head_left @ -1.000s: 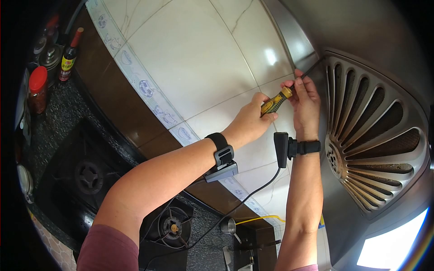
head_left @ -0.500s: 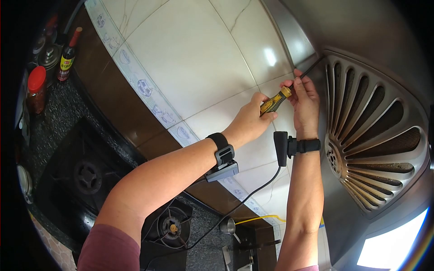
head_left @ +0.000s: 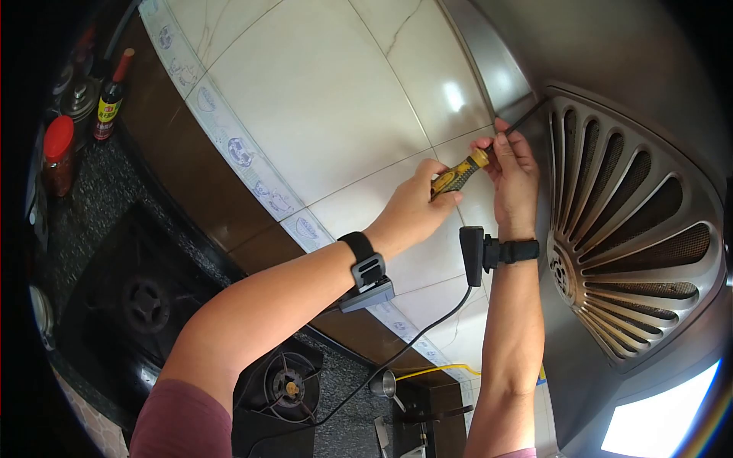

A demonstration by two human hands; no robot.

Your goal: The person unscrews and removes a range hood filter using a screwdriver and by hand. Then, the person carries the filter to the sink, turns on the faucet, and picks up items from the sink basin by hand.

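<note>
Beside the grille (head_left: 628, 223), the screwdriver (head_left: 456, 175) slants, its long axis running from handle at lower left to shaft (head_left: 527, 116) at upper right, pointing at the grille's top corner. The left hand (head_left: 412, 206) has its fingers clamped round the handle; the right hand's (head_left: 516, 179) fingers pinch the shaft.

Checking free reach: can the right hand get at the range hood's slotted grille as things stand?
Likely yes: the right hand appears close beside the slotted grille, with nothing visible blocking the gap. But it holds the screwdriver shaft, so would probably need to let go first.
</note>
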